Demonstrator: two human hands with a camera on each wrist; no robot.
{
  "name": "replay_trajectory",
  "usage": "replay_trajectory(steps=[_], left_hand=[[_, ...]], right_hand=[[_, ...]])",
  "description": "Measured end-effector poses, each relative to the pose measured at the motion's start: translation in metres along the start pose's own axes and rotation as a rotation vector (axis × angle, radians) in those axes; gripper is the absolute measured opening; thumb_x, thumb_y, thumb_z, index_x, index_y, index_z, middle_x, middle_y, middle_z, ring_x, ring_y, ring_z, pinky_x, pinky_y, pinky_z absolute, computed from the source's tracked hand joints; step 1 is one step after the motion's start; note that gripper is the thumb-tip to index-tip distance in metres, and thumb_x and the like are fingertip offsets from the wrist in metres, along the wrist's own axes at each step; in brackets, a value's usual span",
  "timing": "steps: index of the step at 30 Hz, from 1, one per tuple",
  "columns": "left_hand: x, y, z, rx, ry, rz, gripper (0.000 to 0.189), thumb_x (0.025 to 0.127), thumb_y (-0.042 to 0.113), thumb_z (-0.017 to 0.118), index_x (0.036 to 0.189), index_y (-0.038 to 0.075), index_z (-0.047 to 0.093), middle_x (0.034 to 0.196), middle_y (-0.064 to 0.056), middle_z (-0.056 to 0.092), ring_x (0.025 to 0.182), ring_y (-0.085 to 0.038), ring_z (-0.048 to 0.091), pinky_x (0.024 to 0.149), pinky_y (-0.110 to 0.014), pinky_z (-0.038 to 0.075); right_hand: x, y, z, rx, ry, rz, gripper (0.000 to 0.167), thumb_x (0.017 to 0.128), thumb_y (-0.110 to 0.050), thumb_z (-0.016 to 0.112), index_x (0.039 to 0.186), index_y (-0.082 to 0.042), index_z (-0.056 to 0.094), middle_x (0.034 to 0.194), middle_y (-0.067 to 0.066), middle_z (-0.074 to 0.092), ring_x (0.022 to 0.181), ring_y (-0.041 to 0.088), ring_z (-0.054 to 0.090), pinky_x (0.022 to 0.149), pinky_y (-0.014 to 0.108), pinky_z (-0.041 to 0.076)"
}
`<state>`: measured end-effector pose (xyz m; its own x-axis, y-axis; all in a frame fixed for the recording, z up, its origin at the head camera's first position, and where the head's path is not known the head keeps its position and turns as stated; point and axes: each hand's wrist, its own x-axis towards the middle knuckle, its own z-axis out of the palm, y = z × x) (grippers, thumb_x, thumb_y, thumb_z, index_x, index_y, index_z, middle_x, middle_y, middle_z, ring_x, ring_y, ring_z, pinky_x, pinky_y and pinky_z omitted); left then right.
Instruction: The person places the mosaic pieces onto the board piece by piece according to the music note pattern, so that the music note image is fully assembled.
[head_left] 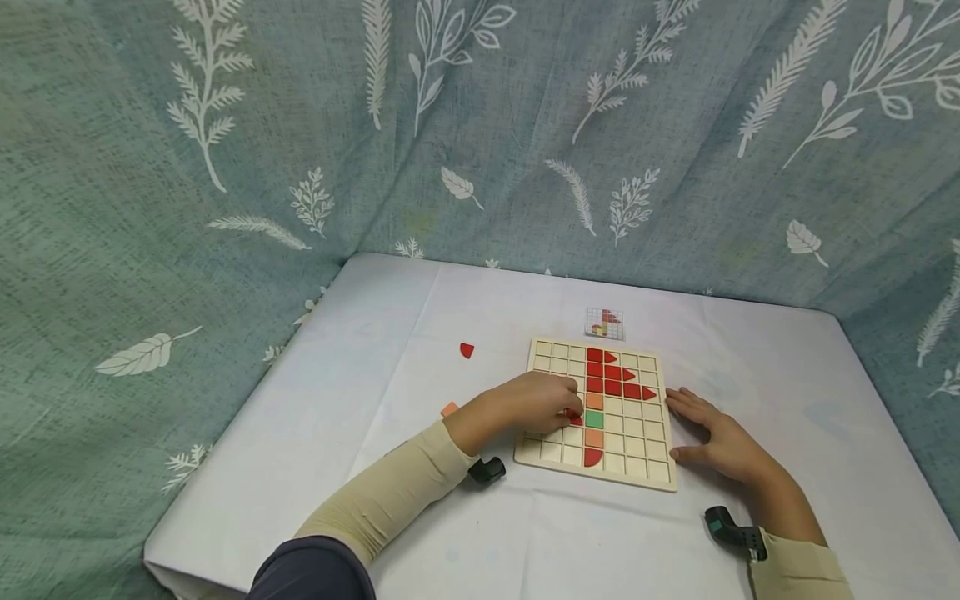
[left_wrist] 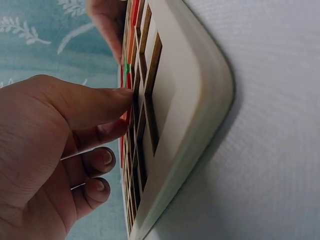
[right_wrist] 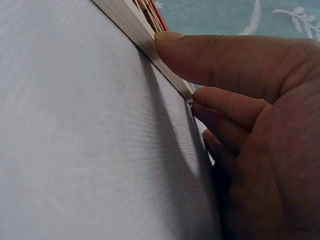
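Note:
A wooden grid board [head_left: 633, 429] lies on the table, with red, orange and green tiles set in its cells. My left hand [head_left: 542, 402] reaches over the board's left half. Its thumb and index finger pinch a red tile [head_left: 575, 420] at a cell left of the green tile [head_left: 594, 419]; the fingers partly cover that tile's outline. In the left wrist view the other fingers of the left hand [left_wrist: 45, 150] curl loosely above the grid. My right hand [head_left: 720, 437] touches the board's right edge with thumb and fingertips, its fingers fairly straight.
Behind the board lies a small printed pattern card [head_left: 604, 323]. A loose red rounded tile [head_left: 467, 351] sits left of the board. An orange tile [head_left: 449, 409] is partly hidden by the left forearm. Leaf-patterned fabric [head_left: 480, 150] hangs behind the white-covered table [head_left: 375, 333].

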<state>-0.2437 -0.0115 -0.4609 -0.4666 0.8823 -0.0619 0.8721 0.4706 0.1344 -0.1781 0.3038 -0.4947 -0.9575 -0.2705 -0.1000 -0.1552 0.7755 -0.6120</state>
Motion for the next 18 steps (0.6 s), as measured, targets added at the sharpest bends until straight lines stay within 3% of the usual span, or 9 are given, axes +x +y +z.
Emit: replay_trajectory(steps=[18], left_hand=[[0.0015, 0.0004, -0.0024, 0.015, -0.040, -0.031, 0.023, 0.089, 0.015, 0.062, 0.108, 0.025, 0.071, 0.091, 0.008, 0.053, 0.077, -0.008, 0.048, 0.069, -0.024, 0.042]], right_hand=[[0.0022, 0.0047, -0.0006, -0.003, -0.009, -0.006, 0.090, 0.072, -0.032, 0.082, 0.146, -0.003, 0.041, 0.155, 0.016, 0.028, 0.144, 0.039, 0.014, 0.105, 0.067, 0.013]])
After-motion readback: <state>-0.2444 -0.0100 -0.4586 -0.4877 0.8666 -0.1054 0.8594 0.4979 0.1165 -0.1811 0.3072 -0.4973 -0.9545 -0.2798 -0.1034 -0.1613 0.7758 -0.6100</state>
